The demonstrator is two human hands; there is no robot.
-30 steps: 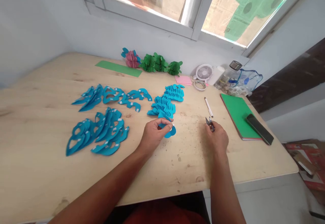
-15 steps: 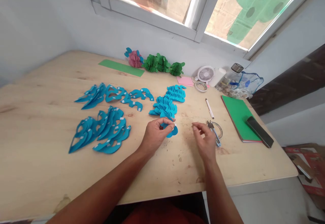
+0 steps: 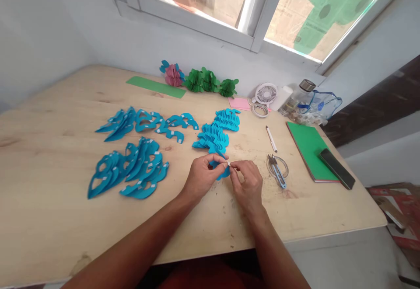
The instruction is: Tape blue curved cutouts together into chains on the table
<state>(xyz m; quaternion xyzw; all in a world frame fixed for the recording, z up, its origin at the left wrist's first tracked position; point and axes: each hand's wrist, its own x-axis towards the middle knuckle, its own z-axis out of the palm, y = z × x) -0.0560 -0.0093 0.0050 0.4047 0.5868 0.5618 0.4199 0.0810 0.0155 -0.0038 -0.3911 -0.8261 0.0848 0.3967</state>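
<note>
Head view: above the worktop [image 3: 52, 193], the left hand [image 3: 201, 174] clamps its fingers [image 3: 218, 171] on a blue paper cutout [image 3: 224, 174]; the right hand [image 3: 248, 184] presses its own together at a white patch [image 3: 229, 164].

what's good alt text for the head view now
A person's left hand pinches a blue paper cutout while the right hand pinches at a small white piece on its edge, over a pale wooden table. Blue paper shapes with white squares lie left; blue-handled metal snips lie across a pale ring at right.
</note>
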